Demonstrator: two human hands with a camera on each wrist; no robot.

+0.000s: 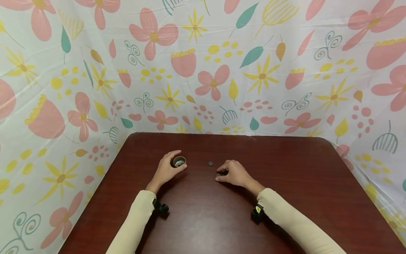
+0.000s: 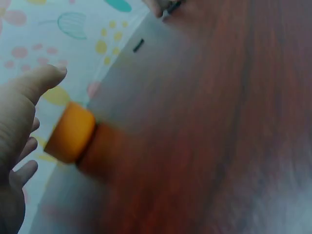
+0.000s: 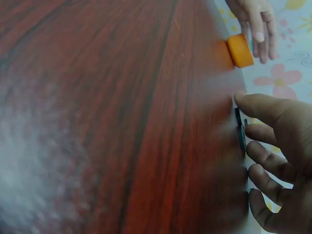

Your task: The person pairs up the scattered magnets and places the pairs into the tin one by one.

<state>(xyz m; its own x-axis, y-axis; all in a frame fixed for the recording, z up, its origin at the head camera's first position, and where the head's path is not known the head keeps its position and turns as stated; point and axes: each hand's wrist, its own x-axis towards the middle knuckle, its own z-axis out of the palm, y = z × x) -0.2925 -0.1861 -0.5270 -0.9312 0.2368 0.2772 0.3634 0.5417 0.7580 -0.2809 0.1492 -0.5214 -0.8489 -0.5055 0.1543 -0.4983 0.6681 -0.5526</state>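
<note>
A small round orange container (image 2: 70, 134) stands on the table. From above, in the head view, its rim (image 1: 179, 157) looks gold and something silvery shows inside. My left hand (image 1: 168, 167) curves about it, thumb and fingers spread, and the left wrist view shows a gap between them and its wall. My right hand (image 1: 234, 173) rests low over the table with its fingers loosely bent. Thin dark pieces (image 3: 241, 139) lie at the tips of its thumb and forefinger, not pinched. A small dark disc (image 1: 210, 163) lies between the two hands, nearer the right one.
The brown wood-grain table (image 1: 203, 218) has rounded far corners. A floral cloth (image 1: 215, 63) hangs along its back and sides. Each wrist wears a dark camera mount (image 1: 257, 214) below the cream sleeve (image 1: 295, 218).
</note>
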